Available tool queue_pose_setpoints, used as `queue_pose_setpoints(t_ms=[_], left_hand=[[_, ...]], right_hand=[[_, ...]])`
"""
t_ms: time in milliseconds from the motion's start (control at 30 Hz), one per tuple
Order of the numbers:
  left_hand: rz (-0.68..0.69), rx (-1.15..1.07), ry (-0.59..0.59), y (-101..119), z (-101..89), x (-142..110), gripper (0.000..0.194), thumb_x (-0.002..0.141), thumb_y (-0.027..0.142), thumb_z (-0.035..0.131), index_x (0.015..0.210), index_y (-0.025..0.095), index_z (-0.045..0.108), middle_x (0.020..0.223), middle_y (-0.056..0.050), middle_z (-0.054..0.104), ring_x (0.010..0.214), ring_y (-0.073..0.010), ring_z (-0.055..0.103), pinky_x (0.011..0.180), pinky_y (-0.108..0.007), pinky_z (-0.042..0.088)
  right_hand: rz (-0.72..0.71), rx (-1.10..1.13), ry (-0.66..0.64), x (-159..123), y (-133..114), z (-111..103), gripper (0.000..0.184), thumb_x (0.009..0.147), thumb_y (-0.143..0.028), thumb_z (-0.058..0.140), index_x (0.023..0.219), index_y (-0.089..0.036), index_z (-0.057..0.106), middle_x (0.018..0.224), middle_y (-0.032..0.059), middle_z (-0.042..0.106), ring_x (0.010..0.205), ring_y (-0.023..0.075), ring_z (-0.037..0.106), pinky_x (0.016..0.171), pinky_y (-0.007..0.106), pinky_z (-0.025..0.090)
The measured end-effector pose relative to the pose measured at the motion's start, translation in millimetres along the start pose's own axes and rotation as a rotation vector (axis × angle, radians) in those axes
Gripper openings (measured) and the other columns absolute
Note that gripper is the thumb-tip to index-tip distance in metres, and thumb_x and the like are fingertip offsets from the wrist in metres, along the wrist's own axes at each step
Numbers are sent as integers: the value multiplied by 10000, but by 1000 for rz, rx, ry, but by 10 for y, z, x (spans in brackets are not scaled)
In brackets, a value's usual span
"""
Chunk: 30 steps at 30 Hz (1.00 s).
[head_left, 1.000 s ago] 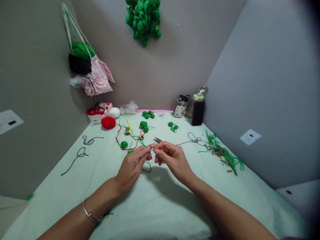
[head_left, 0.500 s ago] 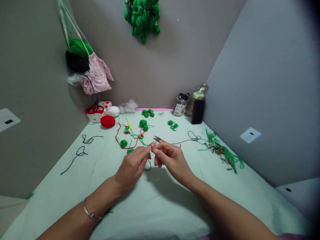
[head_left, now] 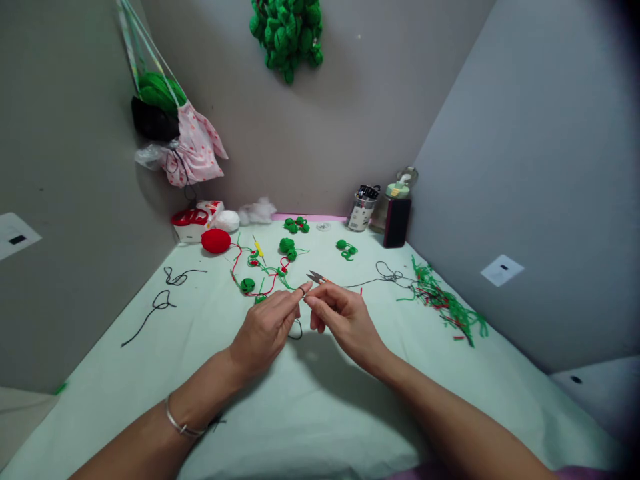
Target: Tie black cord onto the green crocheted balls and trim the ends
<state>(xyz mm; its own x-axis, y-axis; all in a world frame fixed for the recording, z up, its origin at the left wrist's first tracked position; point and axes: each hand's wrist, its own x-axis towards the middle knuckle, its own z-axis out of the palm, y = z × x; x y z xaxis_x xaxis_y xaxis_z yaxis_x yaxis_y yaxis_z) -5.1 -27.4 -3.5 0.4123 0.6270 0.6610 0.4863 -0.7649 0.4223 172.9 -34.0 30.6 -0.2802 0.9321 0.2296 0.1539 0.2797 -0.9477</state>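
Note:
In the middle of the head view my left hand (head_left: 265,328) is closed, with black cord (head_left: 302,291) looped over its raised index finger. My right hand (head_left: 345,319) pinches the same cord between thumb and index finger, close beside the left fingertips. A loop of black cord (head_left: 299,331) hangs or lies just below the left fingers. Small thread snips (head_left: 316,276) point left just beyond the right hand, their rear part hidden by it; whether they touch the hand I cannot tell.
Green crocheted pieces (head_left: 288,248), a yellow-handled crochet hook (head_left: 259,249) and a red yarn ball (head_left: 216,241) lie on the tablecloth (head_left: 320,413). Black cords (head_left: 160,301) lie left, yarn scraps (head_left: 445,303) right. A pen cup (head_left: 361,212) and phone (head_left: 397,223) stand at the back.
Both hands keep almost the same place and grip on the cord. The view has shifted very slightly.

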Motion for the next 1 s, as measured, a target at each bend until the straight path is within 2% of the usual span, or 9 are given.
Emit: queue_pose_setpoints(t_ms=[567, 867, 933, 1000], left_hand=[[-6, 30, -14, 7, -9, 9, 480, 991, 128, 402, 1458, 217, 469, 831, -40, 665, 763, -166, 626, 715, -282, 522], [46, 135, -19, -3, 3, 0, 472, 979, 105, 412, 1443, 173, 468, 822, -45, 671, 768, -186, 635, 707, -302, 532], [36, 162, -18, 4, 6, -1, 459, 977, 104, 407, 1426, 162, 482, 879, -63, 679, 823, -193, 650, 728, -308, 541], [9, 188, -14, 10, 7, -1, 436, 976, 110, 407, 1397, 157, 511, 1045, -110, 676, 944, -207, 658, 766, -316, 552]], right_hand=[[-19, -103, 25, -14, 50, 27, 226, 943, -368, 564, 819, -189, 623, 596, -9, 614, 523, 114, 545, 531, 238, 438], [6, -121, 9, -8, 62, 27, 220, 952, -350, 539, 828, -185, 616, 577, -15, 599, 510, 111, 520, 520, 239, 405], [10, -126, 3, 1, 63, 17, 212, 950, -347, 541, 838, -184, 618, 569, -21, 591, 502, 108, 505, 516, 240, 388], [5, -132, 2, 15, 65, 6, 202, 945, -338, 546, 839, -182, 619, 564, -24, 582, 499, 106, 495, 514, 241, 375]])
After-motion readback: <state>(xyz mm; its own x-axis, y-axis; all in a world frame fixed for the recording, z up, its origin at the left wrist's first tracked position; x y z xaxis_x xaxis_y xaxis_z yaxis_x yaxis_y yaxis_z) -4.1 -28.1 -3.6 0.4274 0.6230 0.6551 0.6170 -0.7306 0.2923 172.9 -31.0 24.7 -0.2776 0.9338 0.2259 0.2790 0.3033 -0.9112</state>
